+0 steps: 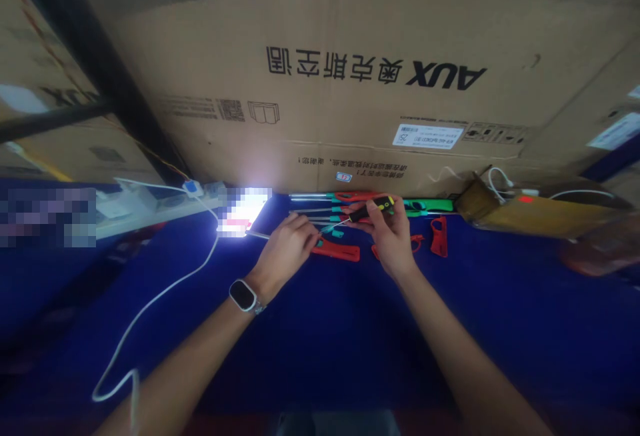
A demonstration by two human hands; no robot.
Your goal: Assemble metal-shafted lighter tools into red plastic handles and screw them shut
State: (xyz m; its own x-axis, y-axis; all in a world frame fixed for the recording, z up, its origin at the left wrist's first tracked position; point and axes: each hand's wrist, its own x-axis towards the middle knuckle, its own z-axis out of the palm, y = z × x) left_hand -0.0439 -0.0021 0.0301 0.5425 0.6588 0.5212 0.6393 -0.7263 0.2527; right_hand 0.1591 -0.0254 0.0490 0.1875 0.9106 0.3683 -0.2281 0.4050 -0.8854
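Note:
My left hand (pixel 285 249), wearing a watch (pixel 243 295), is closed around a long-necked lighter with a red handle (pixel 340 250). Its metal tube (pixel 257 235) sticks out on the hand's left side. In my right hand (pixel 393 243) is a screwdriver (pixel 373 210) with a black and yellow handle. The shaft slants down-left, its tip near a small teal part (pixel 327 229) by my left fingers. Whether they touch cannot be made out. Behind my hands lie several similar lighters, one red (pixel 357 196), another green (pixel 443 205). A loose red handle shell (pixel 439 237) lies right of my right hand.
A large cardboard box (pixel 325 103) walls off the back of the blue table (pixel 320 343). A glowing screen (pixel 245 213) stands left of my hands, near a white power strip (pixel 145 213). A white cable (pixel 150 316) crosses the left side. An open carton (pixel 530 216) stands right.

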